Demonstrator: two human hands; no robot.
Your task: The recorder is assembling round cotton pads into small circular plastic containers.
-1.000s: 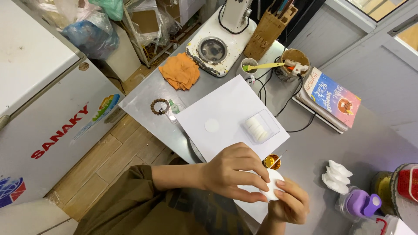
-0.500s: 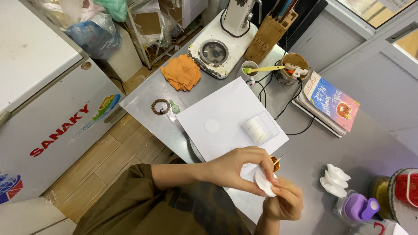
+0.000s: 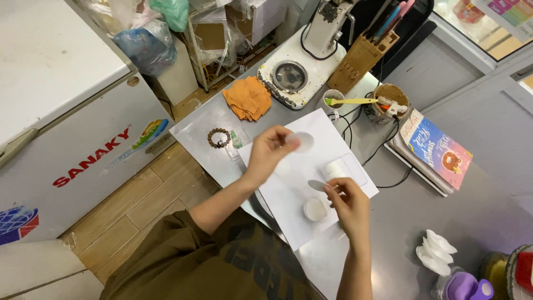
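Over the large white sheet of paper [image 3: 311, 183] spread on the grey metal tabletop [image 3: 477, 205], the left hand [image 3: 267, 151] is raised with its fingers pinched on the edge of a thin, round, translucent white disc [image 3: 302, 142], held just above the paper. The right hand [image 3: 348, 204] sits lower, near the paper's right edge, with thumb and forefinger closed on a second small pale disc [image 3: 317, 185] held edge-on; its other fingers are curled in loosely. Just below that hand, a small round white cup-like container [image 3: 315, 209] rests on the paper, close to the wrist. A short white cylindrical roll [image 3: 336, 169] stands on the paper just beyond the right hand's fingertips.

Farther off on the tabletop lie a brown wooden bead bracelet [image 3: 218, 138] near the paper's left corner and a crumpled orange cloth [image 3: 247, 98] beyond it. A white appliance with a round glass window [image 3: 288, 78] stands at the far edge, beside a wooden knife block [image 3: 362, 58]. A small cup holding a yellow-handled utensil [image 3: 347, 101] is next to it, with a colourful book [image 3: 436, 150] to the right. Near the lower right corner are crumpled white tissues [image 3: 436, 253] and a purple-capped bottle [image 3: 465, 288]. A white chest freezer [image 3: 61, 111] stands on the wooden floor to the left.
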